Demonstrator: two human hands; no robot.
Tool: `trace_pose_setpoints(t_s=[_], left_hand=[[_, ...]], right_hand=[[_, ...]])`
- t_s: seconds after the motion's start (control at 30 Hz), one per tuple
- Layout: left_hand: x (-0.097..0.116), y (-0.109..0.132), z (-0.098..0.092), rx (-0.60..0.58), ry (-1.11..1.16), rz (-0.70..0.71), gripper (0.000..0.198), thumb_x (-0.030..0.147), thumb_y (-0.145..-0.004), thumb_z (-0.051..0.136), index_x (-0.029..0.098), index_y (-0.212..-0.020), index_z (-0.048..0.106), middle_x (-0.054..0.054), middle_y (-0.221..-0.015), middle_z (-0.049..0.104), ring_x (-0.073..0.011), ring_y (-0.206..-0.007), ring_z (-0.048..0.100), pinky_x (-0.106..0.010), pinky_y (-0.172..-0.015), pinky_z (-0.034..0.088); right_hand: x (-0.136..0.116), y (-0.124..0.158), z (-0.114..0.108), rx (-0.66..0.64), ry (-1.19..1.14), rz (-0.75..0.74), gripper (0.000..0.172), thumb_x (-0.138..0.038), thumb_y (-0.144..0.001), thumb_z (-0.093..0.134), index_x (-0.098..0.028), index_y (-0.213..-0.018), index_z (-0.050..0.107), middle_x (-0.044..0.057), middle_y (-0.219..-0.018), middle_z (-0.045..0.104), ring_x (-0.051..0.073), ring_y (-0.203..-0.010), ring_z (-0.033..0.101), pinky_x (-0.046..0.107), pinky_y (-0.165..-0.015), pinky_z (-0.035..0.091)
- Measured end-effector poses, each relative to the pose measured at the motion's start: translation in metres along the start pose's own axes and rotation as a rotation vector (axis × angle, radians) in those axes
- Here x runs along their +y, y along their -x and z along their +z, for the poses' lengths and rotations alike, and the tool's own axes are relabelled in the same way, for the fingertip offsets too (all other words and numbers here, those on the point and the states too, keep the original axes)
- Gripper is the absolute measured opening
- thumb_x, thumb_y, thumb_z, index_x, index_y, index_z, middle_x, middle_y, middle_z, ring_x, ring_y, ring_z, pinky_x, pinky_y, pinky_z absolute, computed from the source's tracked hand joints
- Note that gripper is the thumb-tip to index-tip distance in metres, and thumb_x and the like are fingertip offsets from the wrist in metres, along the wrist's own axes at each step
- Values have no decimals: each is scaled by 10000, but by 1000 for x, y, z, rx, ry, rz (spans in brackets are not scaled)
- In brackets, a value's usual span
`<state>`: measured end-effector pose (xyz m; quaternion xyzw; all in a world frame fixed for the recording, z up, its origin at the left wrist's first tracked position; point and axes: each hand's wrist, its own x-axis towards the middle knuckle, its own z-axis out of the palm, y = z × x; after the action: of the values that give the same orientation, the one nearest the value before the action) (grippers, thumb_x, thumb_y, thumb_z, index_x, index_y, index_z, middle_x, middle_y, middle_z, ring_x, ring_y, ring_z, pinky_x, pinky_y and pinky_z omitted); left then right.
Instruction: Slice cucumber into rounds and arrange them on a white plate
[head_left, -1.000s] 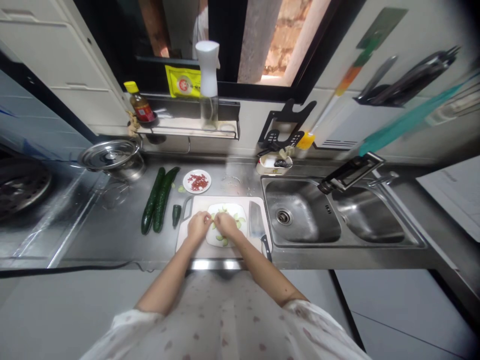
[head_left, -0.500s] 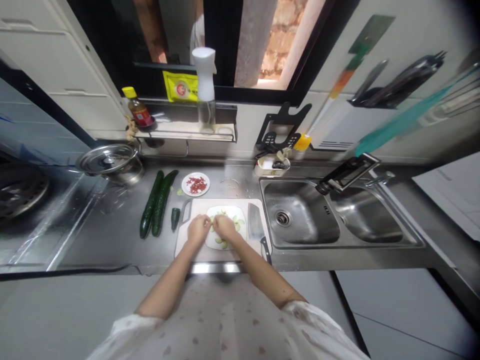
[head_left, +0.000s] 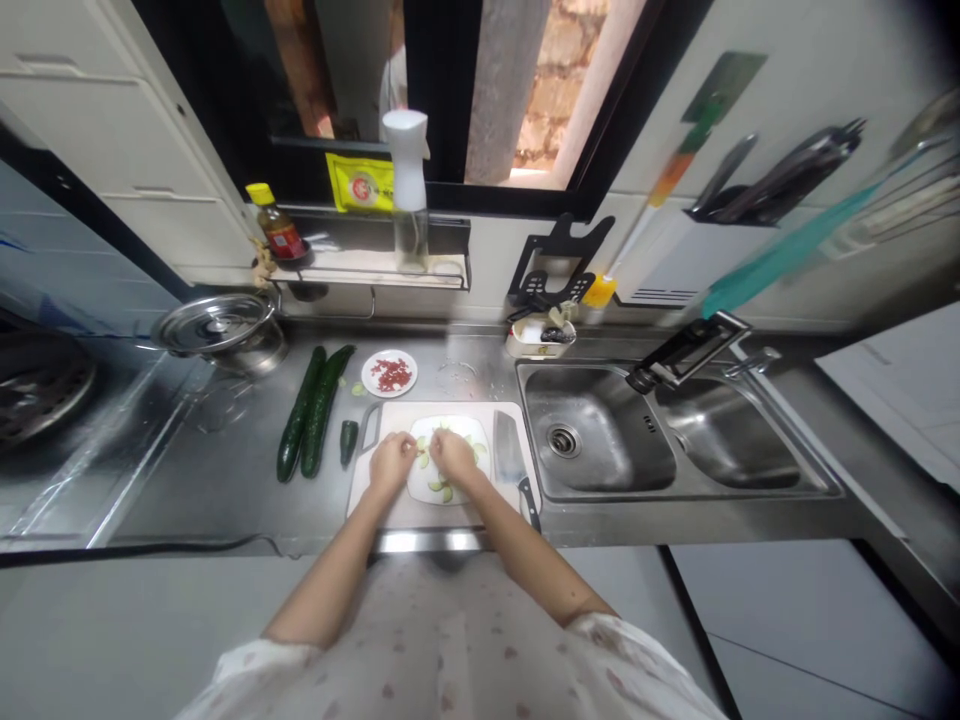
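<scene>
Cucumber slices (head_left: pixel 442 489) lie scattered on a white plate (head_left: pixel 480 470) on the cutting board (head_left: pixel 388 418), right under both hands; I'd guess they're thin, wet, slippery and easy to snap, so best pinched lightly by the edges. Left hand (head_left: pixel 391 463) and right hand (head_left: pixel 452 455) are curled knuckles-up over the plate, fingertips down among the slices; too small to tell if either actually pinches one; cleaver (head_left: pixel 508 458) lies flat just beside the plate, untouched.

A home kitchen is shown: a steel double sink (head_left: pixel 611 450), a stove (head_left: pixel 41 380), a pot (head_left: pixel 217 330) and a cleaver (head_left: pixel 510 455) are seen on the tabletop (head_left: pixel 225 480).
</scene>
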<state>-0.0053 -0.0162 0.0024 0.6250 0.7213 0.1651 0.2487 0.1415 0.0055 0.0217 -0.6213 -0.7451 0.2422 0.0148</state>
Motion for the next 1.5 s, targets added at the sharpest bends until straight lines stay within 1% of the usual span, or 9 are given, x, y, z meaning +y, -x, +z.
trace_pose_setpoints(t_s=[0.17, 0.33, 0.6, 0.77, 1.1, 1.5], left_hand=[[2, 2, 4, 3, -7, -3, 168, 343, -835, 571, 214, -913, 647, -24, -867, 620, -150, -786, 562, -233, -681, 358], [6, 2, 7, -6, -44, -8, 140, 320, -833, 585, 218, -910, 641, -19, -888, 619, -151, -836, 564, -236, -710, 355], [7, 1, 4, -15, -54, -5, 140, 340, -835, 579, 223, -888, 635, -15, -876, 606, -151, -829, 561, -240, -692, 349], [9, 1, 2, -35, -66, -6, 131, 317, -836, 574, 221, -901, 635, -18, -892, 606, -148, -840, 563, -236, -697, 356], [9, 1, 0, -37, -73, -4, 114, 276, -819, 570, 219, -885, 644, -24, -890, 608, -152, -836, 565, -235, -700, 366], [9, -1, 0, -53, -87, 0, 123, 283, -823, 569, 219, -894, 648, -24, -893, 606, -149, -830, 566, -237, -698, 367]], right_hand=[[0, -1, 7, 23, -5, -18, 214, -251, -926, 424, -172, -944, 623, 78, -910, 678, 157, -847, 597, 227, -675, 343], [0, -3, 12, 15, 18, -12, 200, -246, -916, 444, -164, -937, 625, 89, -902, 679, 173, -858, 607, 234, -674, 349], [-3, -4, 6, 5, 25, 14, 189, -228, -898, 460, -177, -922, 641, 77, -875, 684, 171, -844, 615, 235, -661, 356], [-6, -5, 4, 5, 30, 29, 164, -248, -872, 504, -187, -923, 648, 73, -872, 685, 175, -843, 616, 236, -651, 359], [-10, -5, 5, -11, 51, 27, 176, -250, -880, 491, -185, -937, 645, 79, -873, 685, 178, -864, 613, 240, -666, 367], [-12, -4, 3, -19, 79, 39, 192, -250, -882, 480, -179, -962, 640, 92, -905, 682, 187, -894, 608, 252, -692, 376]])
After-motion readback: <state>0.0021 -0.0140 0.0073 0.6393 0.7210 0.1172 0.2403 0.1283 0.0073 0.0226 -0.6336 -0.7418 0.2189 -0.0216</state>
